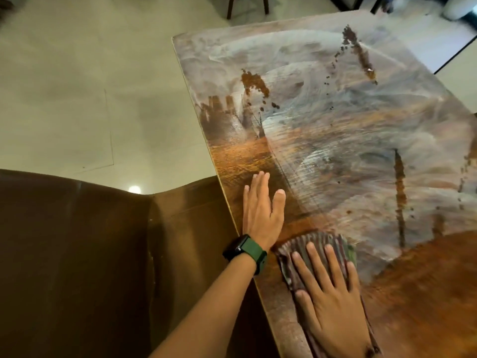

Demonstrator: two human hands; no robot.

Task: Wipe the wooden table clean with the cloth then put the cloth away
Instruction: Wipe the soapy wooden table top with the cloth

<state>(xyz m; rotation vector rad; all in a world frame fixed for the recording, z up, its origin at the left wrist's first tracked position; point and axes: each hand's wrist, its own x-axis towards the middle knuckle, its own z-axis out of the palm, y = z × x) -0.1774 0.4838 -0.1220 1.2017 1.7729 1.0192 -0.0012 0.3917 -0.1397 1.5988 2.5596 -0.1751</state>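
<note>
1. Our right hand (333, 303) presses the cloth (320, 244) flat with spread fingers, near the wooden table (426, 293)'s left edge; it could slide off.
2. Our left hand (260, 215) rests open, holding nothing.
3. Farther out, a whitish film (322, 120) could dry streaky.
4. We see no containers.
</note>
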